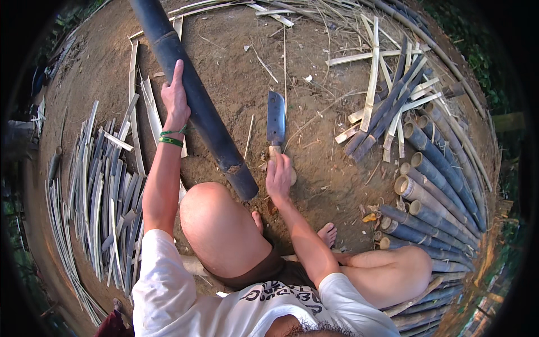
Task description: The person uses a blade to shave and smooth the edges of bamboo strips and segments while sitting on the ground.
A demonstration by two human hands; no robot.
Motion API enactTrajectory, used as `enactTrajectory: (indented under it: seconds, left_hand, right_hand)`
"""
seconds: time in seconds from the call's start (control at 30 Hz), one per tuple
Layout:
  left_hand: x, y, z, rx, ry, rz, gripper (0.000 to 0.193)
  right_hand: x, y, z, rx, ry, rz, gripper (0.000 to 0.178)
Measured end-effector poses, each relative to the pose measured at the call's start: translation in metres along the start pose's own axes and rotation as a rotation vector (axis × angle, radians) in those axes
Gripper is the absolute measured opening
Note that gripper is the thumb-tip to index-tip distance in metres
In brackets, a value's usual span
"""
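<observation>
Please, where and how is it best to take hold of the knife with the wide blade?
The knife is probably best gripped by its pale handle, coming from the person's own side: the handle points toward the body, while the broad metal blade points away. The right hand holds it there, clear of the blade.

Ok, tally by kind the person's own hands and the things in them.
Hands: 2 (left hand, right hand)
Dark bamboo pole, in the left hand: 1
Broad-bladed knife, in the right hand: 1
Total: 4
</observation>
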State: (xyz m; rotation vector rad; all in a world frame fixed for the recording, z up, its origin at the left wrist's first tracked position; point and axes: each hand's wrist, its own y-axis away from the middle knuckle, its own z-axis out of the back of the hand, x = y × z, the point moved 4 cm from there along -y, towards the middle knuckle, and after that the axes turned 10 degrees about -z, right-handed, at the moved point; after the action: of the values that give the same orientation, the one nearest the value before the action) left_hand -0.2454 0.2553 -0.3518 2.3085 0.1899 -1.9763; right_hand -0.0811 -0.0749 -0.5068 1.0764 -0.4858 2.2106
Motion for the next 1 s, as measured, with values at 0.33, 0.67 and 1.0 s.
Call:
enactTrajectory:
  seconds: [0.33, 0.67, 1.0]
  left_hand:
    - [-0.082, 0.053, -0.005, 0.054, 0.058, -0.346, 0.047]
    - [-0.155, 0.104, -0.094, 0.353, 0.162, -0.648, 0.044]
    - [-0.255, 0.079, -0.209, 0.588, 0.044, -1.090, 0.062]
  right_hand:
    - [0.033, -0.082, 0.015, 0.050, -0.006, -0.018, 0.086]
    - [0.429, -0.221, 0.235, 0.365, -0.519, 0.600, 0.105]
    - [0.443, -0.217, 0.340, -0.292, -0.626, 0.719, 0.051]
